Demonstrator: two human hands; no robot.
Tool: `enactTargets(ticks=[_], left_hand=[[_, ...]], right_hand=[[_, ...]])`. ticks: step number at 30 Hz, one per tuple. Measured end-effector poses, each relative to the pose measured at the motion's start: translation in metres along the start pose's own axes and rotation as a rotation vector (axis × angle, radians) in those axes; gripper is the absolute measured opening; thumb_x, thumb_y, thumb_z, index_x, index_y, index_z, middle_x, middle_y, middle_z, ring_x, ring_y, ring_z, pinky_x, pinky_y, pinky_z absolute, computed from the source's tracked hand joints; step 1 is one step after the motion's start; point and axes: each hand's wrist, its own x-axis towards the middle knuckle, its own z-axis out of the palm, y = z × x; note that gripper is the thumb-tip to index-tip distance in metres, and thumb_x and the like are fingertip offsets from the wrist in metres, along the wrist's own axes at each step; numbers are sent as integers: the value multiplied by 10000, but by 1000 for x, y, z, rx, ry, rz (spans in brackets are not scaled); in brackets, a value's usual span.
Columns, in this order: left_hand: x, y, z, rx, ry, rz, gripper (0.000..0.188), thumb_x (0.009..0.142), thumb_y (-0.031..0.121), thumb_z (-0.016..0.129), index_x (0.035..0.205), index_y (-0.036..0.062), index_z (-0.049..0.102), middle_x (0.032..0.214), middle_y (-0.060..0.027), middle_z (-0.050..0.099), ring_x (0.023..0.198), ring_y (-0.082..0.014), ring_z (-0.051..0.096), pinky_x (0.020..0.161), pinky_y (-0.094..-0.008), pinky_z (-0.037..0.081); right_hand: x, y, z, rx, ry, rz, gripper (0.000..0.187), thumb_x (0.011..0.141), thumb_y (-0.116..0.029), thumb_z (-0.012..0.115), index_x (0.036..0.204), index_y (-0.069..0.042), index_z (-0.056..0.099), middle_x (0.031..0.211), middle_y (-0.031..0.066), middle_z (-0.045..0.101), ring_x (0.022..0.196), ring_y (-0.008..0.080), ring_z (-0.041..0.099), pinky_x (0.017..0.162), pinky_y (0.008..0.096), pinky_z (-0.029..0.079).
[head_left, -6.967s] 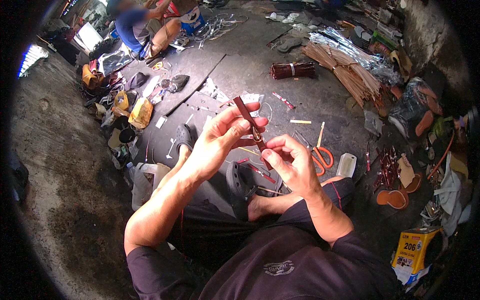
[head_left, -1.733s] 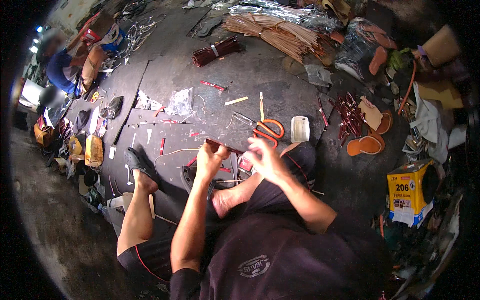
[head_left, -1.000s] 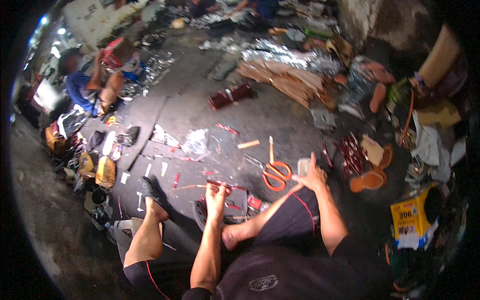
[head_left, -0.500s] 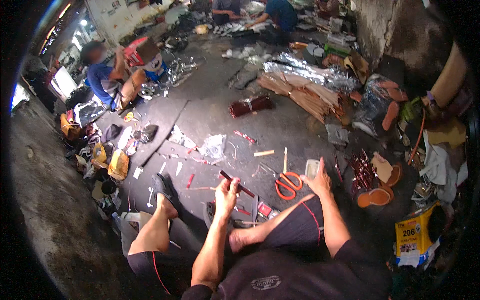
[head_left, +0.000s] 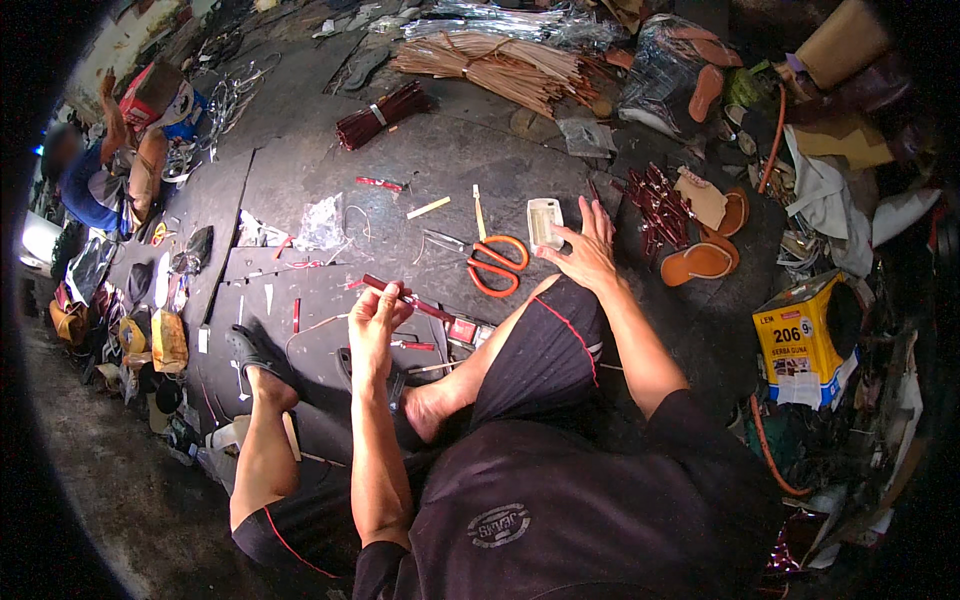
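My left hand (head_left: pixel 374 325) is closed in a pinch on a dark red strap (head_left: pixel 428 307), held above the floor in front of my legs. My right hand (head_left: pixel 588 248) has its fingers spread beside a small whitish plastic box (head_left: pixel 543 221), the thumb at the box's lower edge; whether it touches is hard to tell. Left of that box lie orange-handled scissors (head_left: pixel 497 266). Beyond my right hand is a pile of dark red straps (head_left: pixel 655 212). Under the left hand, a small red-and-white pack (head_left: pixel 463 330) rests near my foot.
Orange sandals (head_left: pixel 698 262) and a yellow box (head_left: pixel 800 345) stand at right. Farther off lie a bundle of tan strips (head_left: pixel 500 66) and a dark red bundle (head_left: pixel 383 115). Clear plastic scraps (head_left: pixel 320 222) litter the floor. Another person (head_left: pixel 110 175) sits at far left.
The view has tilted down and turned right, so the floor things sit higher and farther left. My right fingers have spread beside the whitish box. The left hand still grips the strap.
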Motion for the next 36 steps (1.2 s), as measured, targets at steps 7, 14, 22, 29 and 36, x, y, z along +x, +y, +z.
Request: enactTargets(ticks=[7, 14, 22, 29, 36], left_hand=[[2, 2, 1, -89, 45, -7, 264, 1006, 257, 574, 1130, 32, 633, 988, -73, 685, 826, -112, 646, 776, -285, 564], [7, 9, 3, -37, 34, 10, 326, 1019, 293, 542, 1153, 9, 631, 954, -75, 686, 807, -117, 655, 774, -286, 568], [7, 22, 13, -24, -33, -18, 373, 1017, 330, 518, 1169, 10, 633, 962, -80, 676, 856, -155, 660, 783, -307, 549], [-3, 46, 16, 20, -166, -23, 386, 1027, 346, 498, 1168, 24, 658, 949, -68, 681, 841, -149, 661, 793, -319, 563], [-16, 66, 23, -21, -232, -21, 340, 1013, 318, 550, 1120, 24, 683, 862, -31, 672, 753, -93, 632, 699, -259, 564]], right_hand=[[18, -16, -2, -66, -132, -23, 705, 786, -691, 632, 1197, -122, 705, 1599, 224, 130, 1464, 440, 101, 1184, 572, 56], [22, -18, 2, -85, -130, -31, 805, 754, -792, 555, 1175, -126, 715, 1589, 233, 171, 1469, 428, 111, 1184, 587, 29], [26, -22, 8, -28, -188, 24, 757, 787, -725, 604, 918, 14, 705, 1533, 299, 256, 1472, 433, 83, 1178, 579, 72], [28, -102, -57, 626, -85, -120, 336, 983, -306, 546, 973, 14, 647, 1249, 200, 538, 1226, 355, 482, 1015, 445, 399], [11, -188, -107, 734, -156, -651, 417, 800, 81, 603, 1122, -167, 694, 1041, 80, 578, 1002, 259, 593, 833, 366, 504]])
